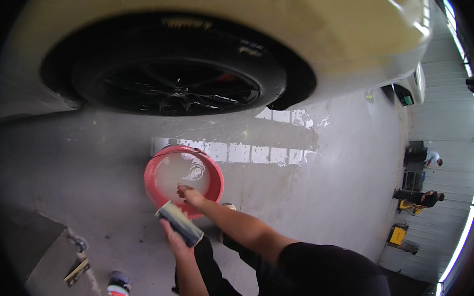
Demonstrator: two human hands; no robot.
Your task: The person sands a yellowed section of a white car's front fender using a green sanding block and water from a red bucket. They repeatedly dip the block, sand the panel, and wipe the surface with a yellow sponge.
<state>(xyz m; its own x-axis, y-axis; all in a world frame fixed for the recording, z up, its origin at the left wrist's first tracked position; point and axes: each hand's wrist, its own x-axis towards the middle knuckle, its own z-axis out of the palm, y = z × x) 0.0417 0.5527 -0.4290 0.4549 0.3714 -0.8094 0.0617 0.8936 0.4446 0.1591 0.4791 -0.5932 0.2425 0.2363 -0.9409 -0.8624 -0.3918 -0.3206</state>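
Observation:
A red bucket [216, 168] of cloudy water stands on the wet floor below the car's wheel. Over its near rim reaches my right hand [190, 195], fingers loosely bent and apart above the water, with nothing visible in them. My left hand [173, 240] grips a dark grey oblong block [181, 224] with pale edges, tilted beside the bucket's near side. Its exact kind I cannot tell. Part of the left fingers is hidden by the block.
A pale car body [349, 32] with a black wheel [179, 89] fills the top. At lower left lie a round tub [119, 285] and a panel [54, 267]. Two people [427, 197] and yellow equipment [398, 236] are far right, along a wall.

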